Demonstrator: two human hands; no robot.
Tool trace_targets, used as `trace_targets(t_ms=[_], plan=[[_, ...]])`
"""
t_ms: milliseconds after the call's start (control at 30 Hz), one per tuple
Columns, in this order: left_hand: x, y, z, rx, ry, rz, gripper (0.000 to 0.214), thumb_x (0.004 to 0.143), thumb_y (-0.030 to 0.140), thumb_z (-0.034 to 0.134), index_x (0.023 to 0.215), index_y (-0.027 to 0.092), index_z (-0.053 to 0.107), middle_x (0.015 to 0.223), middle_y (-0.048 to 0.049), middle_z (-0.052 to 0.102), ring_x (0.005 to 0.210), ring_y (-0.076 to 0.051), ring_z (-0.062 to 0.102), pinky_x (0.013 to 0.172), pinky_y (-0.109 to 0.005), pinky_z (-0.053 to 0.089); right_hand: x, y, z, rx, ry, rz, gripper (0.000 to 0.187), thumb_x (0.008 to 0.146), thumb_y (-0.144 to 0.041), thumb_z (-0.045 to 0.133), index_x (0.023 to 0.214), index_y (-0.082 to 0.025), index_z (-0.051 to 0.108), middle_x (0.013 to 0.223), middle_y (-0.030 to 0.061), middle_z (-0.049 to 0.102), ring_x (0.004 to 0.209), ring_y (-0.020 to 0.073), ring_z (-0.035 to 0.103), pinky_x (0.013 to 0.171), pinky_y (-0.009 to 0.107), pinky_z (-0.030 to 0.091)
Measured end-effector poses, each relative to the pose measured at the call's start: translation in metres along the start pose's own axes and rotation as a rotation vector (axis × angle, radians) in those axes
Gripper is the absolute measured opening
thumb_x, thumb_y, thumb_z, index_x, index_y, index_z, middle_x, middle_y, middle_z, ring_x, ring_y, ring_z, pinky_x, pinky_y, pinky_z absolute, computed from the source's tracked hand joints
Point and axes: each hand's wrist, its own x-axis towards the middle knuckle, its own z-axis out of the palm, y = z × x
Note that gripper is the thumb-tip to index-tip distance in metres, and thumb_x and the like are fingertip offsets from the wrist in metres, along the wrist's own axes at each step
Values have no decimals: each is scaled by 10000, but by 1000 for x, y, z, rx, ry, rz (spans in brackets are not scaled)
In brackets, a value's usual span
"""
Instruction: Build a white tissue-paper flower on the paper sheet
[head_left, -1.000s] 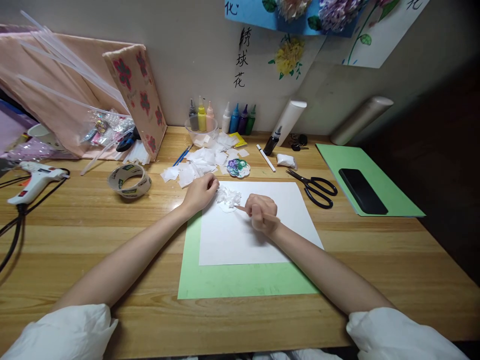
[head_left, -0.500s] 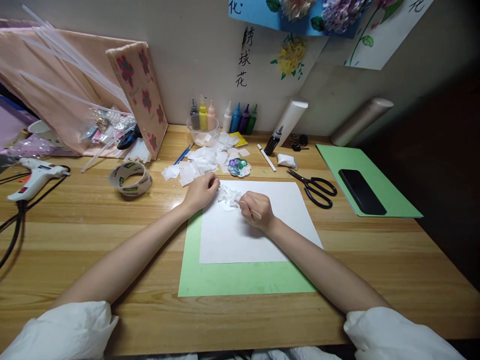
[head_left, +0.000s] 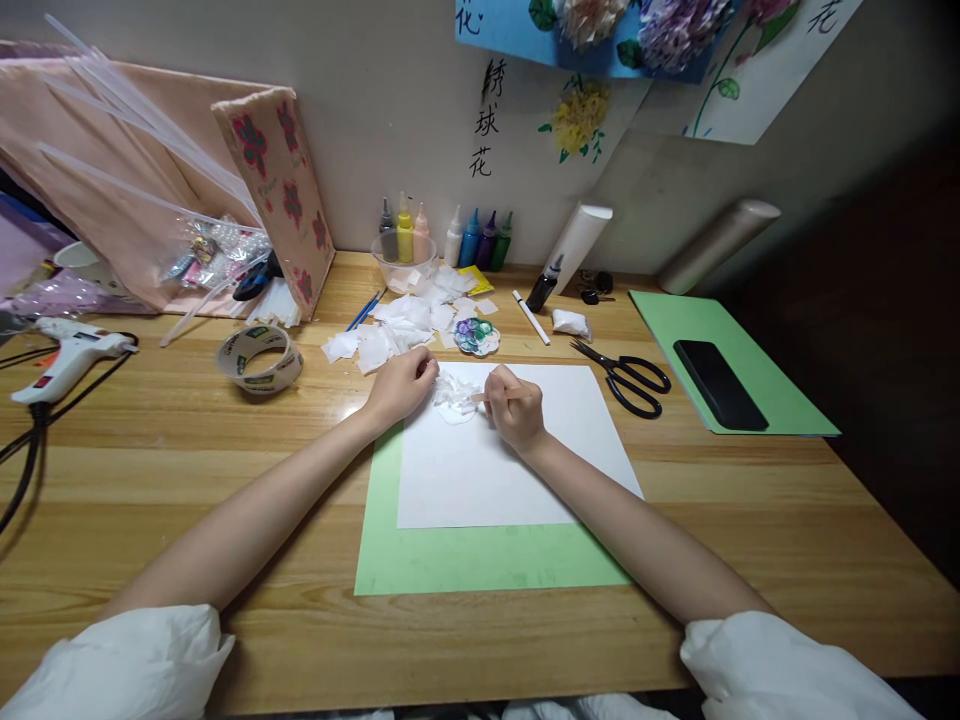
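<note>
A white sheet [head_left: 517, 460] lies on a light green card [head_left: 480, 560] on the wooden desk. Near the sheet's top left corner sits a small cluster of crumpled white paper pieces [head_left: 452, 395]. My left hand [head_left: 401, 382] is closed, its fingertips pressed on the cluster's left side. My right hand [head_left: 514, 403] is closed round a thin wooden stick [head_left: 482, 397] whose tip touches the cluster's right side.
Loose white paper squares [head_left: 390, 335], a small paint palette [head_left: 477, 335], paint bottles [head_left: 442, 238] and a bowl stand behind. Scissors [head_left: 626, 375], a phone [head_left: 718, 370] on green card lie right. Tape roll [head_left: 259, 360] and glue gun [head_left: 64, 358] lie left.
My right hand moved up and left toward the paper cluster, bringing the stick's tip against it. My left hand stayed on the cluster.
</note>
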Motion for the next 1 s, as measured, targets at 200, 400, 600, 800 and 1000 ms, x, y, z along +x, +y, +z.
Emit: trace_targets(t_ms=[200, 400, 600, 800, 1000], plan=[[0, 0, 0, -2, -16, 6, 204, 843, 283, 386, 724, 193, 524, 700, -12, 600, 638, -155, 521, 596, -265, 352, 5, -3, 3, 94, 24, 186, 370, 930, -334, 348, 582, -216, 398, 372, -63, 423, 351, 95, 471, 433, 209, 363], [-8, 6, -8, 63, 90, 401, 116, 805, 234, 436, 786, 177, 536, 744, -34, 563, 717, -161, 502, 663, -281, 380, -2, 0, 2, 199, 137, 151, 402, 925, -330, 326, 554, -212, 429, 400, -49, 420, 370, 95, 448, 422, 219, 353], [-13, 15, -14, 286, -155, 854, 212, 729, 212, 544, 937, 186, 576, 925, -63, 581, 796, -179, 489, 701, -303, 384, -5, 3, -1, 287, 220, 168, 435, 931, -363, 305, 546, -209, 436, 414, -48, 401, 346, 88, 397, 386, 229, 323], [-12, 13, -7, 471, -58, 967, 146, 862, 217, 465, 880, 174, 603, 829, -49, 594, 731, -159, 481, 631, -284, 352, -5, 5, -3, 319, 174, 158, 440, 937, -362, 300, 549, -206, 438, 408, -50, 394, 339, 84, 385, 375, 226, 307], [-9, 8, -3, 480, 4, 967, 175, 894, 205, 433, 854, 162, 598, 784, -41, 587, 700, -142, 479, 618, -273, 354, -5, 2, -5, 191, 76, 41, 411, 932, -315, 306, 559, -206, 440, 432, -37, 436, 395, 94, 427, 440, 235, 351]])
